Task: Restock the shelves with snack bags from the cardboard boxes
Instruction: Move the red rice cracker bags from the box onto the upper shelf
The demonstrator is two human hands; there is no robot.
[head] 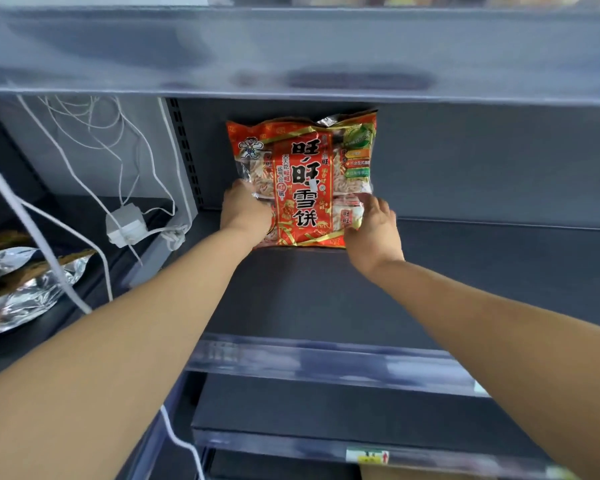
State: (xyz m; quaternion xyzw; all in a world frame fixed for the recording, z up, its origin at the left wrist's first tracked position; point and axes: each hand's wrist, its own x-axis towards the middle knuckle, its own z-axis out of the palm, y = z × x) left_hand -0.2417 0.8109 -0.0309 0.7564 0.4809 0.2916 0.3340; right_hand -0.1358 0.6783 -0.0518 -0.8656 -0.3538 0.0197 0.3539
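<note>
A red and gold snack bag (pixel 303 174) stands upright at the back of a dark grey shelf (pixel 465 271), leaning against the back panel. My left hand (pixel 245 211) grips its lower left edge. My right hand (pixel 374 230) holds its lower right corner, fingers curled onto the bag. Both forearms reach in from the bottom of the view. The bag's bottom edge rests on the shelf board. No cardboard box is in view.
A silver foil bag (pixel 25 285) lies on the neighbouring shelf at left. White cables (pixel 84 188) and a white power adapter (pixel 125 225) hang beside the upright. A shelf board (pixel 291 53) sits close overhead. Lower shelves with price rails (pixel 326 362) run below.
</note>
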